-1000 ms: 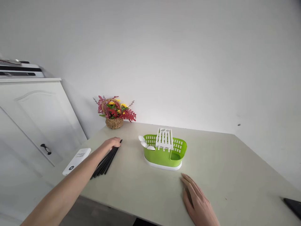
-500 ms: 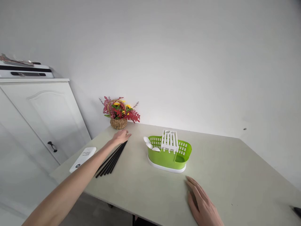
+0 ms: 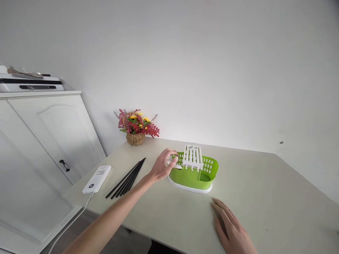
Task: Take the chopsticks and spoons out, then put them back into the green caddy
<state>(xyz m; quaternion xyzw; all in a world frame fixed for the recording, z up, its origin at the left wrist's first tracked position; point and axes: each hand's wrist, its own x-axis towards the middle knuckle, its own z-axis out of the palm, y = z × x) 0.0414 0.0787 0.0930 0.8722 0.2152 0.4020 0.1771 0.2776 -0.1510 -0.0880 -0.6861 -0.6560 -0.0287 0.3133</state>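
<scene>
A green basket (image 3: 185, 179) with a white base stands mid-table, a white slotted rack (image 3: 193, 157) across its top. At its left end, my left hand (image 3: 163, 165) has its thumb and fingers closed around a white spoon (image 3: 168, 162), partly hidden by the fingers. Another white spoon (image 3: 178, 167) rests in the basket just beside the thumb. My right hand (image 3: 233, 229) lies flat on the table in front of the basket, fingers stretched out, holding nothing.
Several black chopsticks (image 3: 128, 180) lie fanned left of my left forearm. Beyond them is a white power bank (image 3: 97, 179) with a cable (image 3: 72, 221) hanging over the table edge. A wicker basket of flowers (image 3: 135, 138) stands near the wall; a white cabinet (image 3: 63, 134) is at left.
My left hand has moved right from beyond the chopsticks to the basket's left end and closed on a white spoon. My right hand stays on the table. The view has shifted slightly.
</scene>
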